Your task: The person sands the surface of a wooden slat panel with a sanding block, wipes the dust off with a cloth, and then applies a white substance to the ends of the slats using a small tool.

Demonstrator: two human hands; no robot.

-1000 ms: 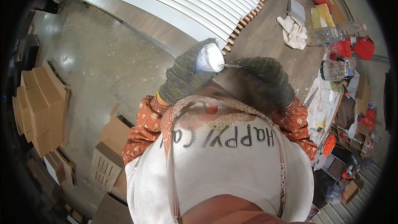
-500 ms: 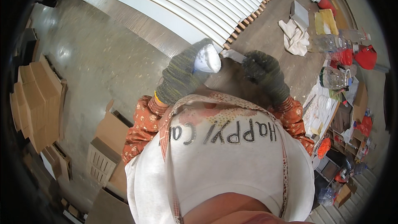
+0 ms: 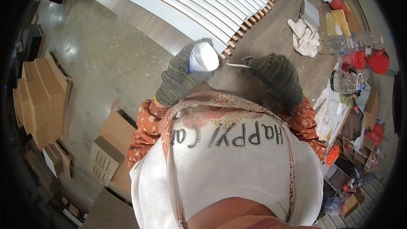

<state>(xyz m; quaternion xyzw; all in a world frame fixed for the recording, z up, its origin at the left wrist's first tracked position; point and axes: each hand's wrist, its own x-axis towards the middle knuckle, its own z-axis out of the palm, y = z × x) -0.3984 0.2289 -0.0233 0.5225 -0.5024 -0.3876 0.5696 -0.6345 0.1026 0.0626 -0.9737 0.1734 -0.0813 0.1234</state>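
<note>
My left hand, in a dark green knitted glove, is wrapped round a white and blue cup whose mouth shows a white filling. My right hand, gloved alike, is closed on a putty knife; its thin blade points toward the cup, is seen nearly edge-on and carries white stuff. Blade and cup are apart. Beyond both hands lies a row of long white boards, with wooden pegs sticking out along their right ends. The knife's handle is hidden in my glove.
The boards rest on a wood-grained table. At its right lie a crumpled cloth, a grey block, a yellow pad and plastic bottles. Cardboard stacks stand on the floor at left; an open carton is nearer.
The cup has moved slightly left with my left hand. My right hand has drawn a little right, and the putty knife has turned from showing its flat face to nearly edge-on.
</note>
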